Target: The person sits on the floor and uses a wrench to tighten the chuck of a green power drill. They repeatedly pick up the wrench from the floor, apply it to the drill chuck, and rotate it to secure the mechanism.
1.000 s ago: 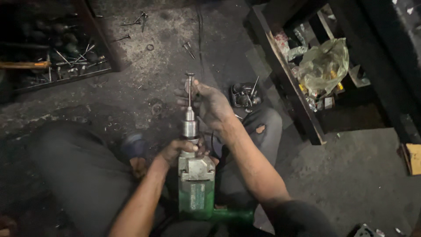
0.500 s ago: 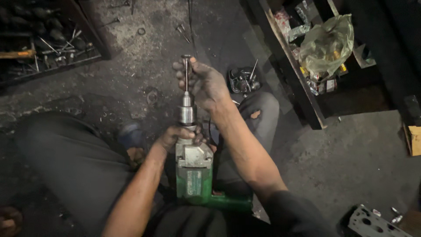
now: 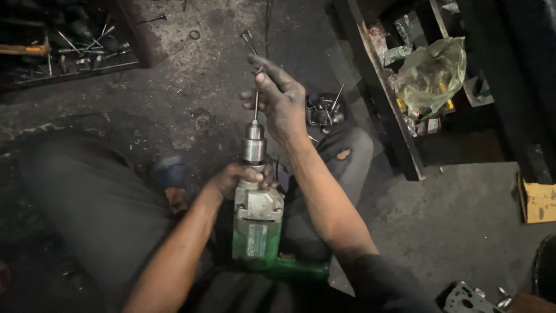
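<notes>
Head view: the rod point(image 3: 255, 107), seated deeper in the chuck point(image 3: 253, 142) half a second ago, is now pinched higher by the right hand point(image 3: 282, 104), suggesting withdrawal, while the drill point(image 3: 258, 226) below is clamped at its neck by the left hand point(image 3: 234, 177).

We see a dark tray of metal rods point(image 3: 69, 49) top left on the gritty floor point(image 3: 463, 232). Right, a dark shelf unit point(image 3: 399, 139) holds a crumpled plastic bag point(image 3: 431, 72); a cardboard box point(image 3: 538, 200) sits far right.
</notes>
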